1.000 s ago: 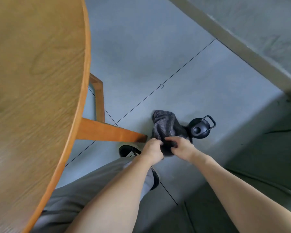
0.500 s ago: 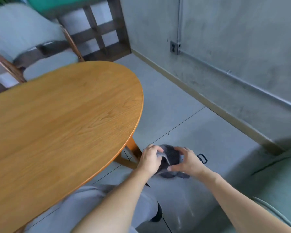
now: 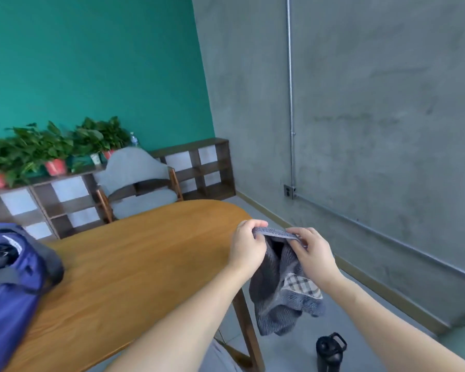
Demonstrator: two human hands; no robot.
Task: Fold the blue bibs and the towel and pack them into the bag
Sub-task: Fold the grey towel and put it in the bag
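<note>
A grey ribbed towel (image 3: 277, 299) with a checked patch hangs in the air beside the right end of the wooden table (image 3: 134, 264). My left hand (image 3: 249, 248) grips its top edge on the left. My right hand (image 3: 313, 252) pinches the same edge a little to the right. The towel droops below both hands, bunched and unfolded. A blue bag (image 3: 8, 288) lies on the table's left end, its top open. No blue bibs are in view.
A black bottle (image 3: 330, 350) with a loop handle stands on the grey floor below the towel. A grey chair (image 3: 138, 181) sits behind the table. Low shelves with potted plants (image 3: 51, 149) line the green wall. A concrete wall runs along the right.
Both hands have lifted the towel from the floor up to table height. The view has swung up from the floor to the table, bag and walls.
</note>
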